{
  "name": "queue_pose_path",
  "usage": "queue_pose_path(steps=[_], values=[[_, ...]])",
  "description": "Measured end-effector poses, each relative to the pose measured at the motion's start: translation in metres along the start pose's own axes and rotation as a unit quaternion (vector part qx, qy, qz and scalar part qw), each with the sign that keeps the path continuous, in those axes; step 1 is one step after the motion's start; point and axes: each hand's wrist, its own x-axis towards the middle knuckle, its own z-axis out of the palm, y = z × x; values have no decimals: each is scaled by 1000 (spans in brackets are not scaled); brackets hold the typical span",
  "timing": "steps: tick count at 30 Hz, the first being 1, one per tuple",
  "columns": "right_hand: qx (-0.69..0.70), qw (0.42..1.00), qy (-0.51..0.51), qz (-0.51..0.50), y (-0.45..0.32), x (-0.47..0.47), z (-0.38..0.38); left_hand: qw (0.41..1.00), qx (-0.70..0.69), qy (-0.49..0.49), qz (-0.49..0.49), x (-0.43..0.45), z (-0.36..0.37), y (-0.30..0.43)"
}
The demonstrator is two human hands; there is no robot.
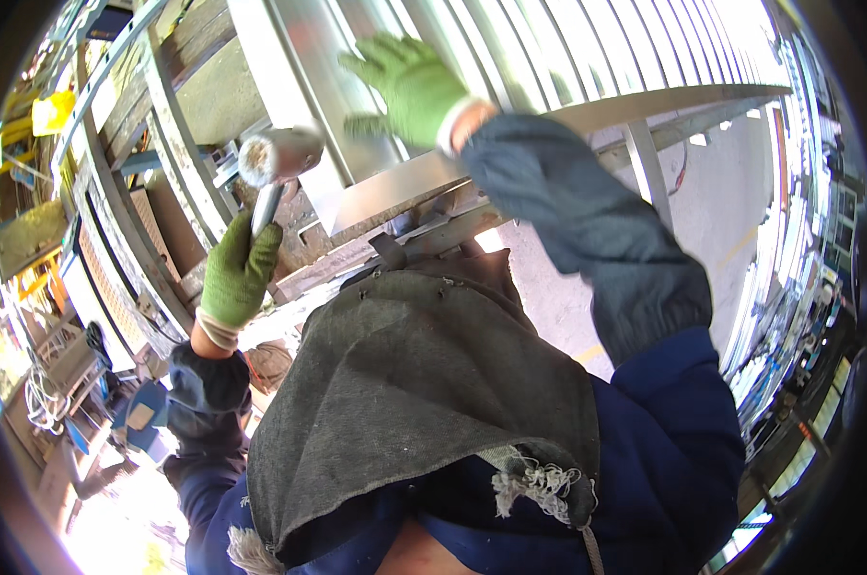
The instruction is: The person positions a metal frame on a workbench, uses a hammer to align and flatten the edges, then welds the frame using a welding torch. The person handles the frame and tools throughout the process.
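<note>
My left hand (240,272), in a green knit glove, is closed around the metal handle of a mallet (279,154), whose thick cylindrical head shows a worn, pale round face. The mallet head is over the left end of a shiny metal frame (397,183) with many parallel slats or ribs (519,50). My right hand (412,90), gloved in green too, has its fingers spread over the ribbed metal near that end and holds nothing. Whether its palm touches the metal cannot be told.
A worn steel support (297,251) lies under the frame's near edge. Rusty, paint-spotted metal rails (178,151) stand on the left, with a yellow object (52,113) beyond. Long metal stock and clutter (800,316) line the far right. A dark apron (433,374) covers my front.
</note>
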Motion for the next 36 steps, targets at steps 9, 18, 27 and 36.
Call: queue_pose_path(steps=[9, 18, 27, 36], values=[[20, 997, -59, 35, -40, -25, 32, 982, -128, 68, -123, -59, 41, -43], [6, 997, -58, 42, -38, -28, 34, 991, 76, 107, -23, -67, 57, -32], [25, 998, -42, 31, -20, -15, 31, 989, 123, 83, -17, -51, 51, -14], [-9, 999, 37, 29, 15, 7, 32, 976, 158, 69, 130, -3, 49, 6]])
